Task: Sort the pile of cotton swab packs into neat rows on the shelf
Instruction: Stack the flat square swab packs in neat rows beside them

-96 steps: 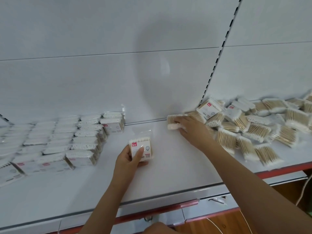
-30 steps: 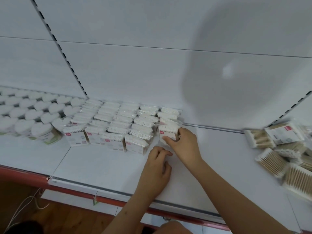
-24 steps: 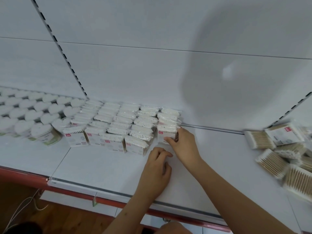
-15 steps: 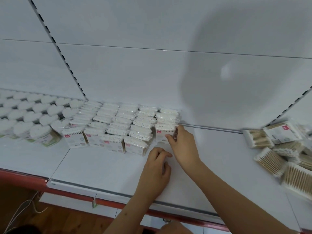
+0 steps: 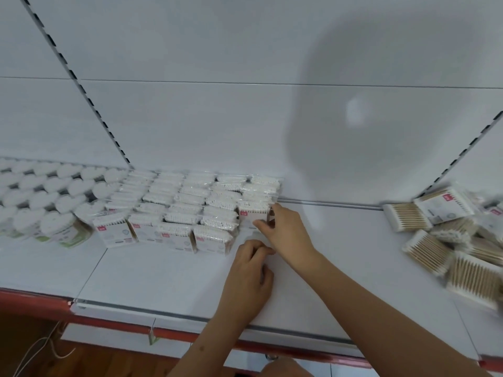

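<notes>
Cotton swab packs stand in neat rows [image 5: 190, 208] on the white shelf [image 5: 168, 278], at the back left of the middle bay. My right hand [image 5: 285, 229] pinches one cotton swab pack [image 5: 251, 213] with a red label, standing at the right end of those rows, thumb on its front and fingers on its right side. My left hand [image 5: 250, 273] rests on the shelf just in front, fingers curled under with nothing visible in them. A loose pile of packs [image 5: 449, 235] lies at the far right.
Round tubs of swabs [image 5: 46, 197] fill the bay to the left. A slotted upright [image 5: 79, 85] divides the bays on the back wall. The shelf's red front edge [image 5: 109, 319] runs below my arms, with wooden floor beneath.
My right hand has nudged its pack slightly left and back against the rows. The left hand has stayed in place on the shelf.
</notes>
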Available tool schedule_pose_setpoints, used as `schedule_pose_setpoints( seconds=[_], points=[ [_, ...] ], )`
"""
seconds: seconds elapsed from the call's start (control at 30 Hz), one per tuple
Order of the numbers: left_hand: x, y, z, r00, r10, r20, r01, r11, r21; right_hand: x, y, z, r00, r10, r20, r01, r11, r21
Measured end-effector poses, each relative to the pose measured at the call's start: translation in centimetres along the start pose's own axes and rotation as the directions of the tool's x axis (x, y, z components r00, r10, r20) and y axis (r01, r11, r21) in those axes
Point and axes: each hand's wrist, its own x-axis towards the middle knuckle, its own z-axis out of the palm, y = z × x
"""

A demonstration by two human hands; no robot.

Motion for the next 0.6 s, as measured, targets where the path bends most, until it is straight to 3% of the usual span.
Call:
schedule_pose_setpoints(
  seconds=[0.13,0.33,0.5,0.6],
  points=[
    [0.1,0.0,0.5,0.997,0.049,0.059,-0.058,0.987,0.149,-1.9,1.8,-3.6,0.998,-0.049,0.028,0.05,0.998,-0.045],
    [2.6,2.7,4.2,0.96,0.208,0.186,-0.24,0.956,0.169,-6.7,8.9,-11.3,0.976,0.086,-0.202,-0.133,0.964,-0.232],
    [5.0,5.4,8.5,0.905,0.333,0.264,-0.38,0.912,0.156,-11.7,14.9,-17.9,0.894,0.175,-0.412,-0.352,0.842,-0.408],
    [5.8,6.5,9.8,0.89,0.347,0.294,-0.4,0.905,0.145,-15.2,18.0,-19.9,0.892,0.249,-0.377,-0.43,0.724,-0.539]
  ],
)
